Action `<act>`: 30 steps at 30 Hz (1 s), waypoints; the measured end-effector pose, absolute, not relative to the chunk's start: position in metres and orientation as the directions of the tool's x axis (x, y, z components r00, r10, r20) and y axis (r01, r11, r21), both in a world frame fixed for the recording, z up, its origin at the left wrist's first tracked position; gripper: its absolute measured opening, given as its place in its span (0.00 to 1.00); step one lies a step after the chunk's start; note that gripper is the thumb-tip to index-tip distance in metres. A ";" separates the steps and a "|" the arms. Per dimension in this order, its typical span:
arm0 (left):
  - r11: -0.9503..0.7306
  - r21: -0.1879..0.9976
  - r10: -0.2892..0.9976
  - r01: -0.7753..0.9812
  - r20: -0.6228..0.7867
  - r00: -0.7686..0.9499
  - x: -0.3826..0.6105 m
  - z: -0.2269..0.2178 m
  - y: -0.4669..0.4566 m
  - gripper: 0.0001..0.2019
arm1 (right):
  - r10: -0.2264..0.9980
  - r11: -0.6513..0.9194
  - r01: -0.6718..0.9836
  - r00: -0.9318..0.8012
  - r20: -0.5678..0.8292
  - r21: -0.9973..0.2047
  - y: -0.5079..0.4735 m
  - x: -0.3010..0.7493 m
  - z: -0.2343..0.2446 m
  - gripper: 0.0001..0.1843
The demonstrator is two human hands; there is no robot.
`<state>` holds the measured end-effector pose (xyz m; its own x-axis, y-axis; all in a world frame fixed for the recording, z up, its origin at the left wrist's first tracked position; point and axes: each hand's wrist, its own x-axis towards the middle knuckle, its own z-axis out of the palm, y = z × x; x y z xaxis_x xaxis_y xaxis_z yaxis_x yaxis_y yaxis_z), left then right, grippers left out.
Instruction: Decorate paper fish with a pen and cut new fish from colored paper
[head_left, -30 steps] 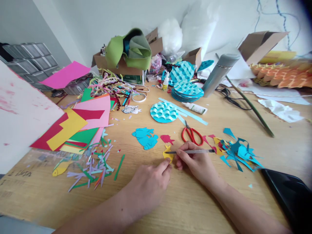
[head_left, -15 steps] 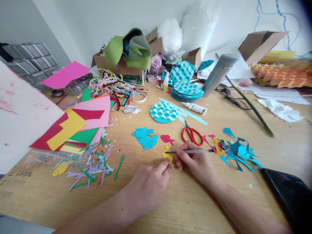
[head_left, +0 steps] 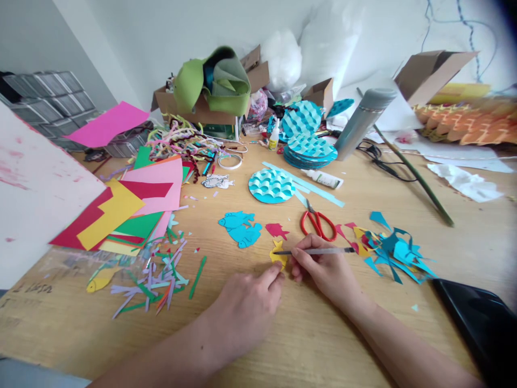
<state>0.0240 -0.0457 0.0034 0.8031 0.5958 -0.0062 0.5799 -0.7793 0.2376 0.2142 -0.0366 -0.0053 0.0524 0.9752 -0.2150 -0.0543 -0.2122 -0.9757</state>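
Observation:
My right hand (head_left: 319,264) is closed around a slim grey pencil (head_left: 333,250), whose tip touches a small yellow paper fish (head_left: 278,256). The fingertips of my left hand (head_left: 254,302) press the lower part of that fish flat on the table; its fingers are curled together. Just beyond lies a small red paper fish (head_left: 277,231). Two blue paper fish (head_left: 241,228) with drawn lines overlap to the left of it. Red-handled scissors (head_left: 318,223) rest above my right hand. Another yellow paper fish (head_left: 102,279) lies far to the left.
Blue paper offcuts (head_left: 399,250) lie to the right, near a black device (head_left: 472,318). Coloured paper sheets (head_left: 157,183) and thin paper strips (head_left: 161,280) cover the left side. A scalloped blue disc (head_left: 271,186), a glue tube (head_left: 327,179) and a grey flask (head_left: 363,124) stand or lie farther back.

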 end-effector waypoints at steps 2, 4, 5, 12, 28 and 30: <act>-0.780 0.237 0.596 0.580 -0.005 0.803 0.024 0.003 -0.046 0.19 | 0.975 -0.216 -0.058 0.045 -0.218 -0.975 -0.037 0.214 -0.005 0.25; -0.779 0.236 0.596 0.581 -0.006 0.803 0.024 0.004 -0.046 0.18 | 0.974 -0.221 -0.064 0.039 -0.224 -0.973 -0.037 0.214 -0.004 0.25; -0.779 0.237 0.596 0.580 -0.008 0.803 0.024 0.004 -0.046 0.18 | 0.974 -0.222 -0.064 0.039 -0.225 -0.973 -0.037 0.215 -0.004 0.25; -0.780 0.234 0.596 0.581 -0.007 0.803 0.024 0.003 -0.046 0.18 | 0.976 -0.209 -0.045 0.047 -0.211 -0.977 -0.037 0.214 -0.005 0.24; -0.787 0.208 0.592 0.581 -0.013 0.806 0.024 0.004 -0.046 0.19 | 0.973 -0.223 -0.049 0.042 -0.226 -0.973 -0.037 0.214 -0.003 0.25; -0.788 0.211 0.590 0.579 -0.013 0.807 0.024 0.004 -0.046 0.19 | 0.973 -0.224 -0.049 0.036 -0.226 -0.973 -0.037 0.215 -0.003 0.25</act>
<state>0.0243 -0.0457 0.0036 0.8074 0.5899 -0.0130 0.5789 -0.7877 0.2109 0.2146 -0.0367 -0.0028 0.0360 0.9734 -0.2261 -0.0488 -0.2243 -0.9733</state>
